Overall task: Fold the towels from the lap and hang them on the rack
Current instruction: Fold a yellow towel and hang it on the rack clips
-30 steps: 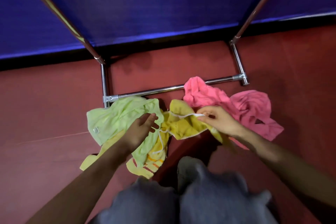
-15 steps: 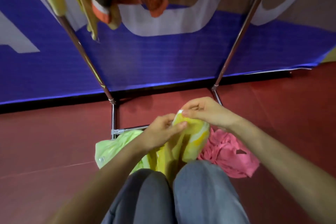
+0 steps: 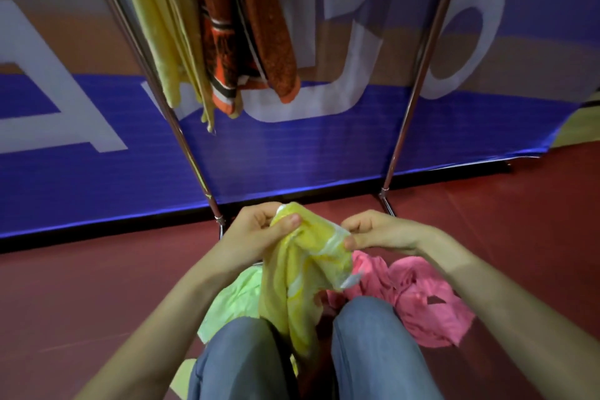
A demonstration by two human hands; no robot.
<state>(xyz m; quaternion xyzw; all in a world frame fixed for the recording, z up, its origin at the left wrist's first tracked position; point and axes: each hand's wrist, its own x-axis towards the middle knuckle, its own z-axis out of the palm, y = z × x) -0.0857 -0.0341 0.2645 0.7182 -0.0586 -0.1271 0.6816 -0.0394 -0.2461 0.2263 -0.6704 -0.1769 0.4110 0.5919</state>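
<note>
Head view: left hand (image 3: 250,234) and right hand (image 3: 380,232) fingers grasp yellow towel (image 3: 305,273).

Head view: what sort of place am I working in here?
Probably an indoor room rigged for the job, not clearly a home: a chrome rack with hanging towels stands on a red floor, and a large printed banner hangs behind it.
</note>
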